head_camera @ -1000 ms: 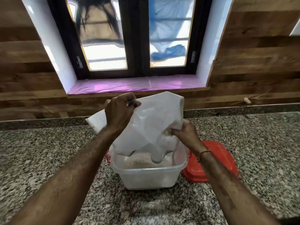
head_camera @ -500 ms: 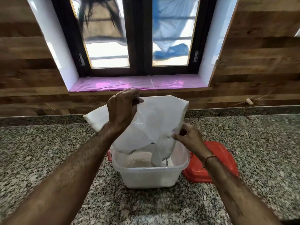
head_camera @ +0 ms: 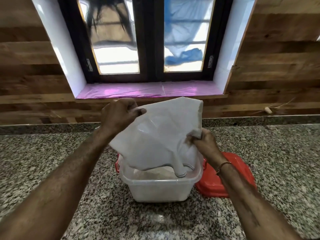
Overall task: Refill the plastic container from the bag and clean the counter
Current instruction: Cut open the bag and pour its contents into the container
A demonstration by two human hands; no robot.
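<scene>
Two hands on one white bag, held tilted above the plastic container, lowest corner dipping inside the rim near the right wall. Left hand gripping the raised upper edge; right hand pinching a bunched fold at the lower right side. Judged mid-pour. Best done by holding that low corner inside the rim, lifting the left end gradually and shaking only lightly, to avoid spills onto the counter. Inside the container, a pale, fine heap; exact level hard to read through the cloudy walls. Amount left in the bag not visible. Just right of the container, a red lid lying on the granite. Beyond, a window sill lined in pink film.
</scene>
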